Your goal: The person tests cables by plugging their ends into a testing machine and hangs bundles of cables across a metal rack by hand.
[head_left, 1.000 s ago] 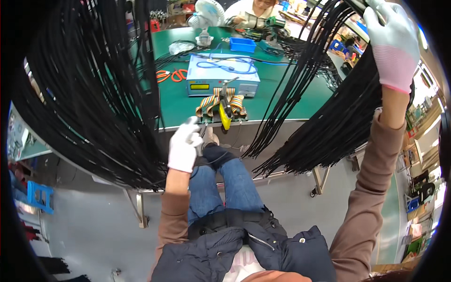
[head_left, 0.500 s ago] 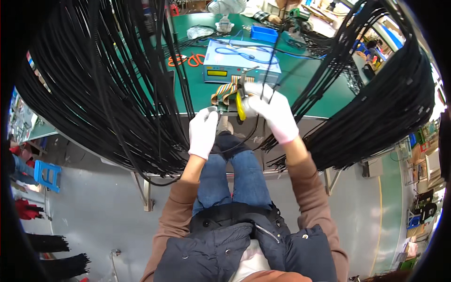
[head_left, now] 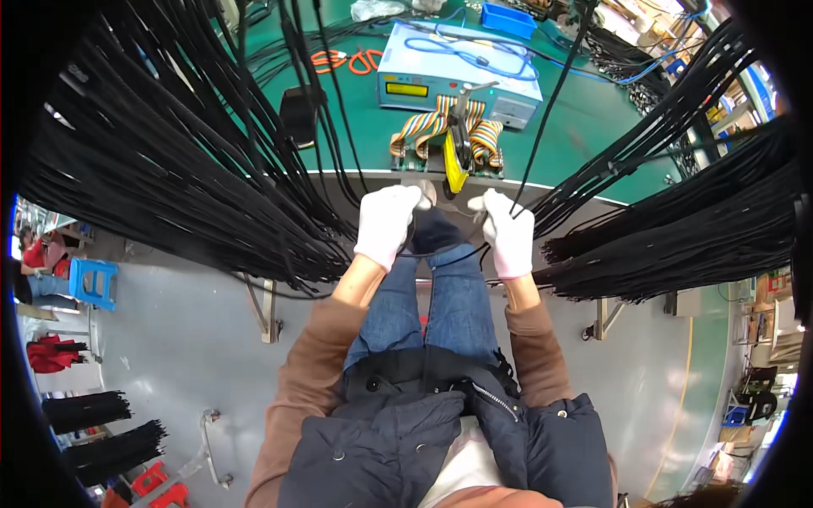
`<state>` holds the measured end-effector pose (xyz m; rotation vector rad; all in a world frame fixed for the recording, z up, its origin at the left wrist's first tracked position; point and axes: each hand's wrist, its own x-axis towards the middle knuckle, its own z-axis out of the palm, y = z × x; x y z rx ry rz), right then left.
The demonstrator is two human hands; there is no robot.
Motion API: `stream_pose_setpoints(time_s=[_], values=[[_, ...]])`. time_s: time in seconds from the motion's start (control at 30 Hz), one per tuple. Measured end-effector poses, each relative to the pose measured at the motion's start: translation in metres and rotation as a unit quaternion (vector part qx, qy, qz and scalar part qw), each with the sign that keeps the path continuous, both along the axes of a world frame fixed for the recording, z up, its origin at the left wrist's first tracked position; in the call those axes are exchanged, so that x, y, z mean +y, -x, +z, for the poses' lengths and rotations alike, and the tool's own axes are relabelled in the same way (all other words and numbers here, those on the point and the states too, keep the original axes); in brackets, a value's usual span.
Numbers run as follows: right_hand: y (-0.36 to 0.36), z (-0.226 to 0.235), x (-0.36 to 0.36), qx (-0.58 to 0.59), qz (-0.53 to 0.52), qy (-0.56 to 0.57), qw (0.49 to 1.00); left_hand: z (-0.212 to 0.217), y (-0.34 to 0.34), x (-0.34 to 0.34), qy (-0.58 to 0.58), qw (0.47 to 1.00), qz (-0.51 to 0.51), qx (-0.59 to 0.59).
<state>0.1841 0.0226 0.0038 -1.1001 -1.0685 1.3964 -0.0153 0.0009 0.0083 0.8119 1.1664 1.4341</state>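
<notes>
My left hand (head_left: 386, 224), in a white glove, is closed in a pinch at the front edge of the green table. A thin black cable (head_left: 413, 252) sags from it toward my right side. My right hand (head_left: 510, 233), also gloved, is closed on black cable, its fingertips turned toward the left hand; the exact tips of the cable are too small to make out. Just beyond both hands, apart from them, stands a toggle clamp with a yellow handle (head_left: 456, 168). Striped ribbon cables (head_left: 484, 140) run from its fixture to a light-blue tester (head_left: 457, 63) with a lit display.
Thick bundles of black cables (head_left: 169, 186) hang on the left, and more bundles (head_left: 677, 229) on the right. Orange-handled scissors (head_left: 366, 61), a black box-like thing (head_left: 298, 117) and a blue bin (head_left: 508, 20) are on the green table (head_left: 567, 135). A blue stool (head_left: 93, 284) stands at left.
My right hand has left the yellow-handled clamp and come down toward me, level with my left hand. The clamp and ribbon cables now show uncovered. The view has shifted.
</notes>
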Motion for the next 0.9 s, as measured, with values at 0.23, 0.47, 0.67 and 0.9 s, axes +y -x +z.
stream_pose_setpoints(time_s=[0.23, 0.47, 0.67, 0.9], values=[[0.003, 0.017, -0.026, -0.137, -0.044, -0.267, 0.953, -0.037, -0.017, -0.043, 0.197, 0.961, -0.184, -0.069], [-0.017, 0.039, -0.117, -0.078, 0.245, -0.163, 0.952, -0.099, -0.061, -0.035, 0.255, 0.916, -0.128, -0.283], [-0.033, 0.051, -0.113, -0.45, 0.264, -0.431, 0.736, -0.065, -0.06, -0.046, 0.144, 0.956, -0.116, -0.226], [-0.021, -0.023, -0.036, -0.263, 0.082, -0.122, 0.954, -0.037, -0.07, -0.055, -0.057, 0.989, -0.053, 0.124]])
